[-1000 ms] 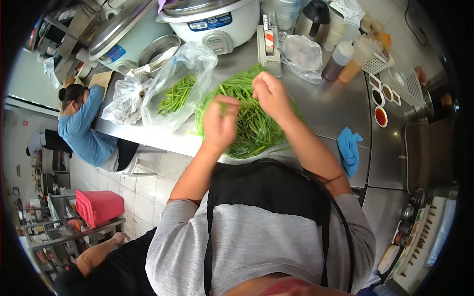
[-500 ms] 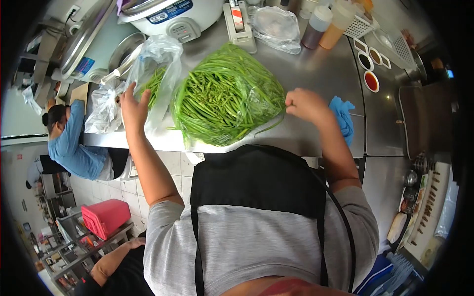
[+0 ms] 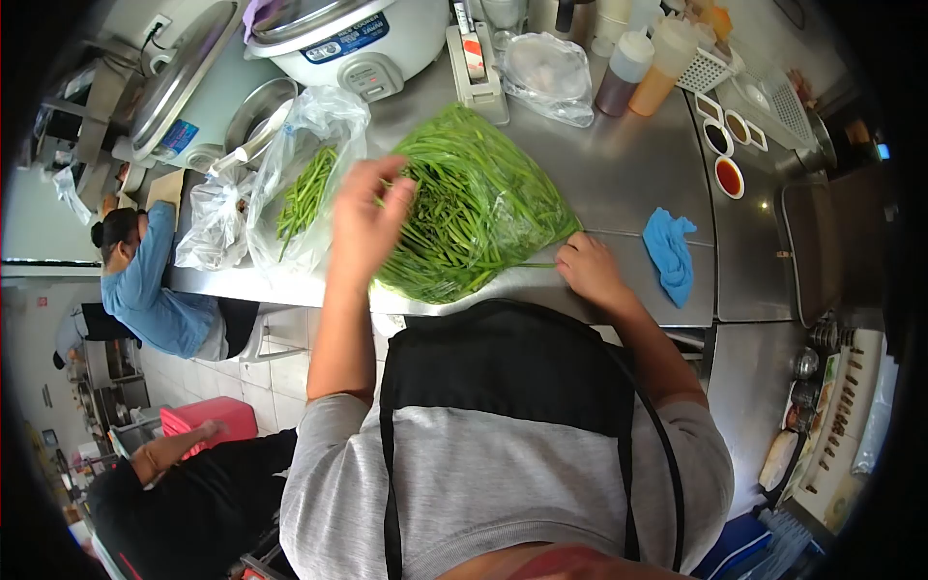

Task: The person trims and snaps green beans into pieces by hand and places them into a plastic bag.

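Observation:
A clear plastic bag [image 3: 527, 208] full of long green stalks [image 3: 449, 217] lies on the steel counter in front of me, its mouth facing left. My left hand [image 3: 370, 215] is raised over the left side of the bag, thumb and fingers apart, with nothing visible in it. At the bag's right corner, my right hand [image 3: 588, 266] has its fingers closed on the plastic; a loose stalk reaches toward them. To the left, a second clear plastic bag [image 3: 333, 121] stands open with a smaller bunch of green stalks [image 3: 307, 193] inside.
A rice cooker [image 3: 353, 58] stands at the back, near sauce bottles [image 3: 626, 72] and small sauce dishes [image 3: 729, 178]. A blue cloth [image 3: 669, 256] lies right of my hand. One person in blue [image 3: 159, 285] sits at left; another in black [image 3: 193, 493] is behind me.
My left hand has moved right, from the smaller bag to over the large one. My right hand has shifted slightly down, and the bag's corner has stretched right. The person in black has come further into view.

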`<state>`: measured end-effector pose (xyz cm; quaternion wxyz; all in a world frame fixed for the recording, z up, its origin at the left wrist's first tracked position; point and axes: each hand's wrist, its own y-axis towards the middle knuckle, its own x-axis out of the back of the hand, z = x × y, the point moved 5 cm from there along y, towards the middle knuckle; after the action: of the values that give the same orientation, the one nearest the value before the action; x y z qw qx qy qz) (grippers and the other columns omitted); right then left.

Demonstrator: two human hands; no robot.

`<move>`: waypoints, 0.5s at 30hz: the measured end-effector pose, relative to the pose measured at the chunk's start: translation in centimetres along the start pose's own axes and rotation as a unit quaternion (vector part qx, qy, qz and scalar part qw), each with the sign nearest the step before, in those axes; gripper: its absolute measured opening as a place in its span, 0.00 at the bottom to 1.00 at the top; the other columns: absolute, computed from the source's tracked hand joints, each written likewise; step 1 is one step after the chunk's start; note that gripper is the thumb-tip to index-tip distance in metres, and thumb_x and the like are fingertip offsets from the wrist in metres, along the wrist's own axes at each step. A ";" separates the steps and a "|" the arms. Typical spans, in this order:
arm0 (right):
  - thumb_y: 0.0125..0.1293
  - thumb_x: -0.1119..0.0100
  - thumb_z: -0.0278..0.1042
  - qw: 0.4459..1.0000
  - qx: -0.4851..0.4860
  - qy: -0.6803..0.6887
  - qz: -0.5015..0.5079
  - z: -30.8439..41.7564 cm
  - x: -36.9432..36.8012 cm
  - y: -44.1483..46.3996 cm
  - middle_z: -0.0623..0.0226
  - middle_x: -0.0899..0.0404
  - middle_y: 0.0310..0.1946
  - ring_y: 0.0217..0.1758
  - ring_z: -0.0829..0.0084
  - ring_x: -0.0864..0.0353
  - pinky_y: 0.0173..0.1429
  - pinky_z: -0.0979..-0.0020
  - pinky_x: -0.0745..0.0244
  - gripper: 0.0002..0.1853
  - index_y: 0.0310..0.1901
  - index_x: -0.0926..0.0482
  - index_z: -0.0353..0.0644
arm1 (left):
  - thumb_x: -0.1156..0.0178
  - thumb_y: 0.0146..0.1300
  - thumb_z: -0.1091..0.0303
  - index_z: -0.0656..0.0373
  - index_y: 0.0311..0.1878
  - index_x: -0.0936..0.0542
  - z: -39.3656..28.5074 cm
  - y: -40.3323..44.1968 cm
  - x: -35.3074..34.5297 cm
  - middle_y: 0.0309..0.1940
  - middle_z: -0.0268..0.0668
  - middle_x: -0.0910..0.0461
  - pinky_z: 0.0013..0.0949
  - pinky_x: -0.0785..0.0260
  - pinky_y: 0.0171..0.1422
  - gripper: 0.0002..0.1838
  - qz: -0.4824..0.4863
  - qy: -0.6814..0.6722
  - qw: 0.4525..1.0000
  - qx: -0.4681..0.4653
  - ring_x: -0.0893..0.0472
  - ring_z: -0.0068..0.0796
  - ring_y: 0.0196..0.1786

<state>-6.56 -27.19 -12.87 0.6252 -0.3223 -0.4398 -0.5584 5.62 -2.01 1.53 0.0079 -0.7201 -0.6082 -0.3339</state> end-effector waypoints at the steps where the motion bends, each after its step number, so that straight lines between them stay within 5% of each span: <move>1: 0.49 0.42 0.35 1.000 0.003 -0.010 0.011 0.0 0.3 0.2 0.65 0.27 0.31 0.40 0.63 0.27 0.43 0.62 0.35 0.06 0.28 0.25 0.46 | 0.42 0.52 0.76 0.60 0.41 0.23 -2.0 -0.8 -1.3 0.30 0.33 0.26 0.24 0.34 0.39 0.11 0.046 0.037 0.998 -0.037 0.27 0.23 0.33; 3: 0.50 0.43 0.34 0.997 0.019 0.070 0.015 1.0 2.9 1.0 0.64 0.27 0.28 0.36 0.62 0.27 0.41 0.63 0.34 0.05 0.28 0.26 0.44 | 0.39 0.48 0.73 0.60 0.40 0.23 -3.7 -2.4 -4.4 0.31 0.39 0.25 0.30 0.33 0.38 0.13 0.148 0.032 0.983 -0.102 0.25 0.34 0.33; 7: 0.52 0.44 0.32 0.984 0.105 0.142 -0.013 5.6 9.6 3.5 0.62 0.27 0.24 0.30 0.59 0.26 0.38 0.63 0.33 0.05 0.27 0.26 0.41 | 0.38 0.48 0.69 0.59 0.39 0.24 -5.5 -4.3 -7.8 0.28 0.39 0.27 0.33 0.33 0.35 0.14 0.230 0.002 0.968 -0.096 0.26 0.38 0.32; 13: 0.53 0.43 0.32 0.969 0.067 0.206 -0.120 8.3 11.6 7.2 0.63 0.27 0.26 0.31 0.61 0.26 0.37 0.65 0.34 0.05 0.31 0.26 0.42 | 0.44 0.54 0.68 0.61 0.33 0.24 -4.5 -3.3 -7.0 0.26 0.43 0.26 0.36 0.33 0.34 0.07 0.184 0.004 0.981 -0.067 0.25 0.42 0.30; 15: 0.53 0.43 0.34 0.966 0.141 0.144 -0.159 9.5 11.4 8.5 0.64 0.27 0.25 0.30 0.62 0.27 0.35 0.65 0.34 0.06 0.30 0.27 0.42 | 0.44 0.54 0.69 0.62 0.32 0.24 -3.5 -3.1 -5.8 0.25 0.44 0.25 0.36 0.33 0.34 0.07 0.171 -0.007 0.985 -0.022 0.25 0.43 0.29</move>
<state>-0.17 -21.97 2.13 0.6242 -0.0724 -0.4651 -0.6235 1.02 -7.69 0.22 0.0450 -0.8160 -0.4682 -0.3360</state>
